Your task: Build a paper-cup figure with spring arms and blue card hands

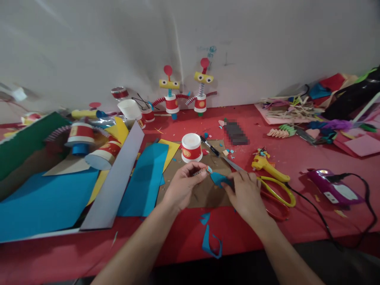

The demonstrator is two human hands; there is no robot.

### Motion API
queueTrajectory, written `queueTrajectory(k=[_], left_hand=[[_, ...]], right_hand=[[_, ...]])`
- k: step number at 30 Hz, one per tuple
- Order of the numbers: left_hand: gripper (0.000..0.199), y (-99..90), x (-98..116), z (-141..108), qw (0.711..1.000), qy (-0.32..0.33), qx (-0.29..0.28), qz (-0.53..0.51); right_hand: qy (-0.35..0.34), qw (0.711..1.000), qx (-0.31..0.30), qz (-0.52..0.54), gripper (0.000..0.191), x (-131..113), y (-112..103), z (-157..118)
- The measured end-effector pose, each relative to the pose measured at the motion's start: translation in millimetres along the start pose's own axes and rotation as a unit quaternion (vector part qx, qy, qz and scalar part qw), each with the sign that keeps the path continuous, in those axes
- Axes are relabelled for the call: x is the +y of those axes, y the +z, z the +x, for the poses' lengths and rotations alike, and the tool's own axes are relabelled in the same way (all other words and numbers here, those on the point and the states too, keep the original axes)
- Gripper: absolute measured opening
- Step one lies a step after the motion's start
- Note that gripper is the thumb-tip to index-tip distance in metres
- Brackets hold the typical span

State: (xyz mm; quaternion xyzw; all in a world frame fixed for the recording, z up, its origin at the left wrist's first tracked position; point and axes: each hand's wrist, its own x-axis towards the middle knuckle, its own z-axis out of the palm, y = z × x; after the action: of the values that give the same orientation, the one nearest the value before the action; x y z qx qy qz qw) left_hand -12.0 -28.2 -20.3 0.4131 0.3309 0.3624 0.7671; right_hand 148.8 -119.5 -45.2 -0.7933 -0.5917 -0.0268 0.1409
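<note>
My left hand (185,184) is closed in a pinch on a small folded-paper strip (199,171), pale with an orange and light blue end. My right hand (245,190) grips a small blue paper piece (218,179) by its right side, thumb below and fingers above. Both hands are over a brown cardboard sheet (175,194), the strip's end close to the blue paper. Just behind my left hand stands an upside-down red and white paper cup (191,148). Scissors (277,190) with yellow and red handles lie beside my right hand, partly covered by it.
A yellow glue gun (270,168) and a purple corded device (335,188) lie right. Two cup figures (172,103) with paper eyes stand at the back. Blue card (145,178) and a box of card (115,186) are left. Blue scraps (211,243) lie near the front edge.
</note>
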Motion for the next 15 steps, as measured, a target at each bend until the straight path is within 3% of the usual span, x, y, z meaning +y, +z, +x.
queueTrajectory(k=[2,10,13,15], left_hand=[[0.023,1.0,0,-1,1.0,0.0,-0.007,-0.01],[0.022,-0.2,-2,-3,0.999,-0.008,-0.028,-0.031],[0.021,0.1,-1,-4,0.998,-0.018,-0.038,-0.037],[0.02,-0.1,0,-4,0.998,-0.018,-0.047,-0.048]], right_hand=[[0.0,1.0,-0.002,0.025,0.012,2,4,2],[-0.002,0.997,-0.026,0.071,0.01,8,0,7],[0.022,0.976,-0.044,0.214,0.005,8,-12,11],[0.026,0.935,-0.058,0.35,0.012,8,-26,20]])
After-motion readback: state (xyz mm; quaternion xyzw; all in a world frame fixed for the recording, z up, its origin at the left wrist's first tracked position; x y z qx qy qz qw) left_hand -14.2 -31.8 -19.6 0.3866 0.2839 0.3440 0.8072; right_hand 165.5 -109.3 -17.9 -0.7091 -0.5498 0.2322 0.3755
